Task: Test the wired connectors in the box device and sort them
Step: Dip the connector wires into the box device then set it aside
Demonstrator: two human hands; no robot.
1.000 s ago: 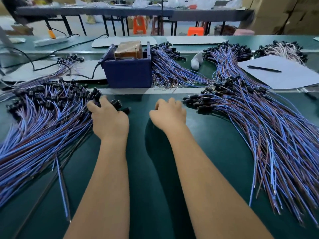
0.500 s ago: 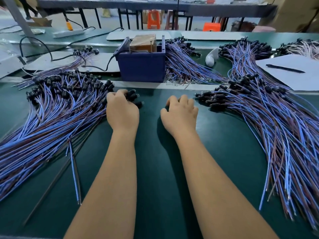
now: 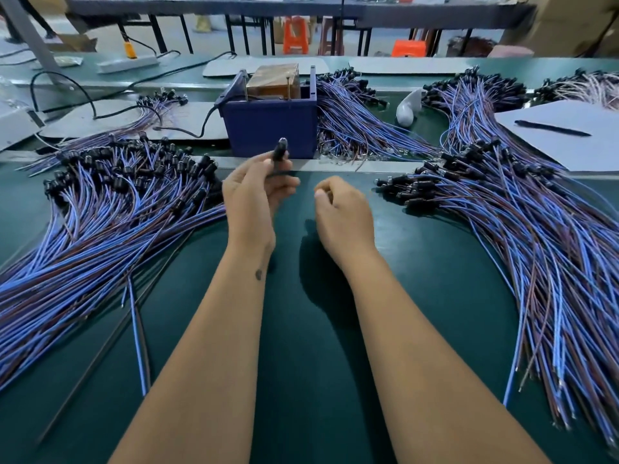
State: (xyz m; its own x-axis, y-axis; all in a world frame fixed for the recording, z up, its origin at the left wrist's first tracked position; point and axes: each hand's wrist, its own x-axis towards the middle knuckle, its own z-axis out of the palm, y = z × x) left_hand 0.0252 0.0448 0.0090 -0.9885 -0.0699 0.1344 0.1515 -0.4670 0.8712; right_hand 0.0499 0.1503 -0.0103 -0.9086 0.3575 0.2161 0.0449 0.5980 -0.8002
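Head view: left hand (image 3: 253, 195) pinched black connector (image 3: 279, 152) upright at frame centre, before blue box device (image 3: 271, 128). Right hand (image 3: 341, 209) loosely curled, held nothing, beside right wire pile (image 3: 502, 209).

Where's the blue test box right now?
In the head view, the blue test box sits at centre on the far side of the table, just beyond the left hand, between two wire piles.

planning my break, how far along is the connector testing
Done, probably: the blue-wired pile right of the hands, though which pile is tested is unclear. In hand: left hand pinches one black connector before the dark blue box device. Left: the big left pile.
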